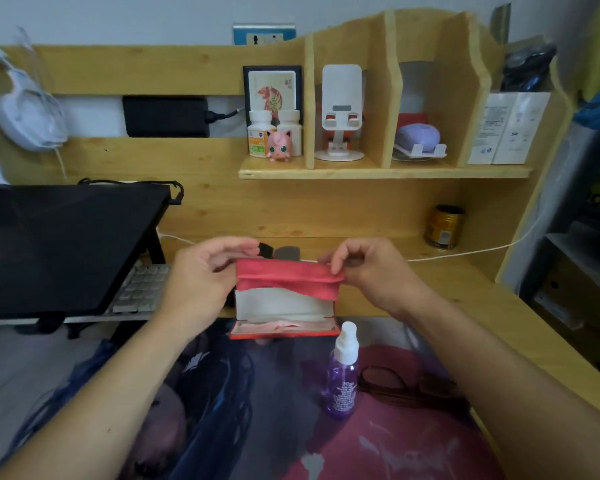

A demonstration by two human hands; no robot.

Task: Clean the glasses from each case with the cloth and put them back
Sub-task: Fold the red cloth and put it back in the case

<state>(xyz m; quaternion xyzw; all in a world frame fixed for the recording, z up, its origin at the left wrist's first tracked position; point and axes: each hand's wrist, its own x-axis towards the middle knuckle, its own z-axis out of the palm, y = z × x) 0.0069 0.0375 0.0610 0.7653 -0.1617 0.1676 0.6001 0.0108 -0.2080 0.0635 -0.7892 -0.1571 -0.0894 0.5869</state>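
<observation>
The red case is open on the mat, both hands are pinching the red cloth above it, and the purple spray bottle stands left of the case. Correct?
Not quite. In the head view the spray bottle stands right of the red case, near its front right corner. The rest holds: the case is open, and the left hand and right hand pinch the red cloth above it.

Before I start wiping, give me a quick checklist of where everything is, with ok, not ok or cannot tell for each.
1. Cloth in hands: ok. The left hand and right hand pinch the red cloth by its top corners, stretched between them.
2. Case open: ok. The red case sits open on the mat, just below the cloth.
3. Glasses out of the case: ok. A dark pair of glasses lies on the mat to the right of the spray bottle.
4. Bottle upright: ok, cap on.
5. Lenses clean: cannot tell, too dark and blurred.
6. Second case in view: cannot tell.
</observation>
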